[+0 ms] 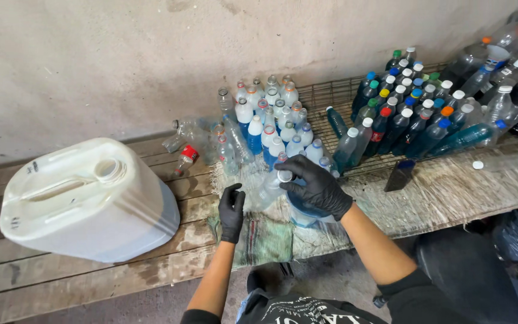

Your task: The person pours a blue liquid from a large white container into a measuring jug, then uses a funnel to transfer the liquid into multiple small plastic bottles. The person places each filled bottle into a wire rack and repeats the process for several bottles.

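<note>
Both hands wear black, matte rubbery gloves. The right hand (316, 186) is curled over a clear, thin-walled plastic bottle (271, 189) that lies tilted on its side, its round open mouth facing up between thumb and forefinger; the fingers wrap the bottle's shoulder, so it sits under the palm with the neck poking out past the fingertips. Below that hand is a rounded blue-tinted container (304, 210), partly hidden. The left hand (232, 210) is loosely closed, fingers bent against the bottle's lower end; whether it truly grips cannot be told.

All of this rests near the front edge of a rough plank bench (91, 276) of weathered grey wood, on a frayed woven mat (451, 192) of pale straw-coloured fibre. Toward the bench's left end a large white plastic jerrycan (88, 201) lies on its side, boxy with rounded corners, a moulded handle and an uncapped threaded neck. Behind the hands stands a cluster of clear bottles (271, 126) with white caps and blue label bands. At the back right, on a wire grid (331, 96), are darker blue and green bottles (415, 117) with caps of white, blue, green, red and orange. A loose white cap (478, 164) lies on the mat.
</note>
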